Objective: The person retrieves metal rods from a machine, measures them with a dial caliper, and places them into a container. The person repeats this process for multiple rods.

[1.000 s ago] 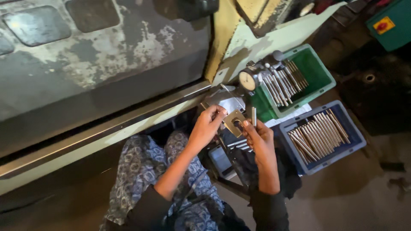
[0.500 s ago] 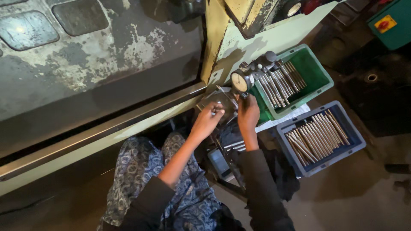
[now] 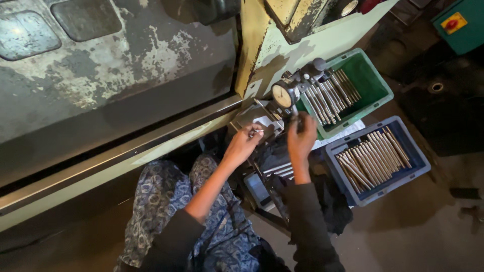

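Head view: left hand (image 3: 242, 146) pinches a thin metal rod (image 3: 257, 131) at the dial gauge (image 3: 282, 94); right hand (image 3: 301, 138) grips the gauge stand (image 3: 297, 121), steadying it.

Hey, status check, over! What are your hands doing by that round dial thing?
Left hand pinching a small metal pin. Right hand at gauge stand under dial. Nothing blocking.

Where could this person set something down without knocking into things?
Bare floor lies right of the blue bin. The green bin's far half is bare. Around the dial gauge, where the left hand and right hand work, it is crowded.
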